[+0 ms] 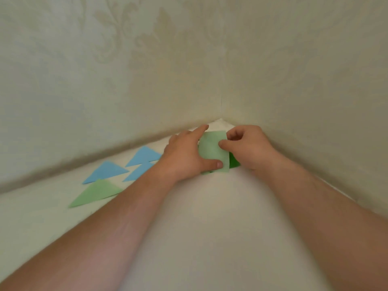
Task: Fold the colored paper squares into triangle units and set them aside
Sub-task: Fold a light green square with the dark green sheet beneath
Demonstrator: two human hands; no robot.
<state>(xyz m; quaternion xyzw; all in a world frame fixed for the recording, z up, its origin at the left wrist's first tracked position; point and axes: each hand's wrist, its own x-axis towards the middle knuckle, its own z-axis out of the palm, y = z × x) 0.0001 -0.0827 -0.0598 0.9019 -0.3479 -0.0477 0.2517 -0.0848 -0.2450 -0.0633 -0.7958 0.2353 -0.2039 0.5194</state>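
A light green paper square (212, 151) lies at the far corner of the white table (205, 217), on top of darker green paper (234, 162) that peeks out at its right edge. My left hand (184, 158) holds the square's left side, thumb pressed on its near edge and index finger stretched along its far edge. My right hand (247, 147) pinches the square's right edge between thumb and curled fingers. To the left lie three folded blue triangles (144, 156) (107, 171) (137, 172) and one folded light green triangle (95, 194), flat on the table.
The table sits in a corner between two pale patterned walls (147, 70), which close it off at the back and on the right. My two forearms reach in from the bottom of the view.
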